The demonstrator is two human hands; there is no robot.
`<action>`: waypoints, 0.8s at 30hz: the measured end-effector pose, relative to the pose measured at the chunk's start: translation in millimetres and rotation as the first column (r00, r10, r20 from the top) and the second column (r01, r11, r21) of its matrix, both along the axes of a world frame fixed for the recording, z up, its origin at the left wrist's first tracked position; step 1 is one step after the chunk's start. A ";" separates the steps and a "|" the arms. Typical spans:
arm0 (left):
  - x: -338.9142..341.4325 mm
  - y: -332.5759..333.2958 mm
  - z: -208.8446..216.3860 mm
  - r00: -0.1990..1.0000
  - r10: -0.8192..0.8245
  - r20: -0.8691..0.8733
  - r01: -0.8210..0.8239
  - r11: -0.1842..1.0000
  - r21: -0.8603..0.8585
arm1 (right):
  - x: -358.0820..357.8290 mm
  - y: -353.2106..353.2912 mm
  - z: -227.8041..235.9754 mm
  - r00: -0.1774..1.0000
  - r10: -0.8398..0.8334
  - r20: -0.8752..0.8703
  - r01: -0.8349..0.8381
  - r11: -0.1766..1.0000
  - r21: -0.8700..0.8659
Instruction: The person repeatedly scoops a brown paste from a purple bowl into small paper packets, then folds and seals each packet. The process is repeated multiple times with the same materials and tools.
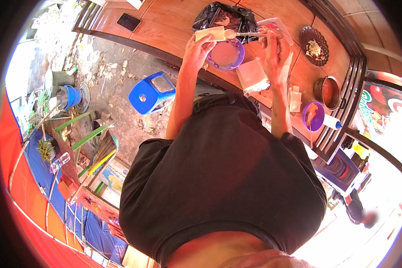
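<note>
My left hand [195, 52] holds up a pale yellow folded wrapper [210, 34] between thumb and fingers. In my right hand [277, 56] is a slim brush-like utensil [250, 34]; its pale tip meets the wrapper's right end. I cannot tell whether that tip is bristles or a spoon bowl. Just below them stands a purple bowl [242, 50] with a whitish, runny mix [224, 54] inside. A stack of square wrappers [253, 74] lies between my forearms near the table edge. Behind the bowl is a black plastic bag [206, 18], its mouth spread around some pale pieces.
On the wooden table [165, 27] lie a phone [128, 22], a dark scalloped plate [306, 35] of shredded food, a metal pot [327, 92], a second purple bowl [313, 116] and a white bottle [331, 121]. A blue stool [143, 94] stands on the ground at left.
</note>
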State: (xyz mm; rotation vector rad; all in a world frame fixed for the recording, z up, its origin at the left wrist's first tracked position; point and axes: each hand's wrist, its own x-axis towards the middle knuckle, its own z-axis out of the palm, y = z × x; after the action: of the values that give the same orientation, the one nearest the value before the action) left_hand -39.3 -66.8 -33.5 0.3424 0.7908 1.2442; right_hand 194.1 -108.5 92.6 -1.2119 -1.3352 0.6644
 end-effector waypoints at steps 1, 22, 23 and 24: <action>0.1 0.2 0.0 1.000 -0.007 0.011 0.007 1.000 -0.001 | 0.1 0.4 -1.3 1.000 0.002 -0.020 -0.002 1.000 0.000; 1.1 0.4 -1.8 0.993 -0.033 0.116 0.030 0.999 0.025 | -2.1 -5.4 4.8 0.998 -0.054 0.014 0.053 0.998 0.028; 0.9 0.6 -1.4 0.993 -0.040 0.115 0.039 0.999 0.017 | -2.1 -4.4 4.6 0.999 -0.046 0.012 0.046 0.999 0.026; 0.7 0.5 -0.9 0.992 -0.046 0.117 0.043 0.998 0.034 | -2.3 -3.8 4.7 0.999 -0.038 0.010 0.038 0.999 0.024</action>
State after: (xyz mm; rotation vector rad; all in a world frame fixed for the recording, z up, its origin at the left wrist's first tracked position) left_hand -38.6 -66.2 -34.5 0.3080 0.6597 1.2248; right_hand 191.9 -112.3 97.3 -1.2203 -1.3219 0.6143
